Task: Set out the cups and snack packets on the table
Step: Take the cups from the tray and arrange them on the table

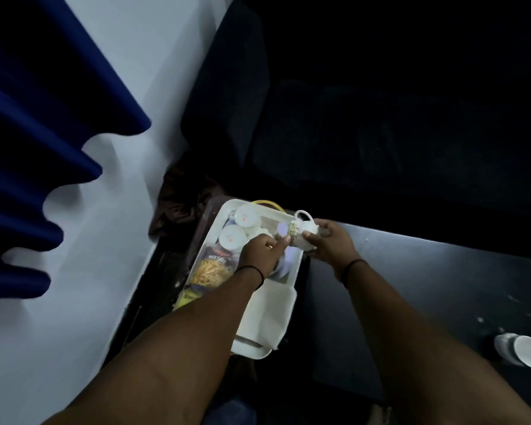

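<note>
Over white tray (pixel 259 326) — both hands grip 1 cup (pixel 304 233).

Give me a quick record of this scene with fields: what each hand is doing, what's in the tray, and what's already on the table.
right hand: holding white handled ceramic cup at the tray's edge
left hand: fingers touching the same cup
white rectangular plastic tray: two white cups, yellow-printed snack packets
dark grey table: one white cup lying on its side
</note>
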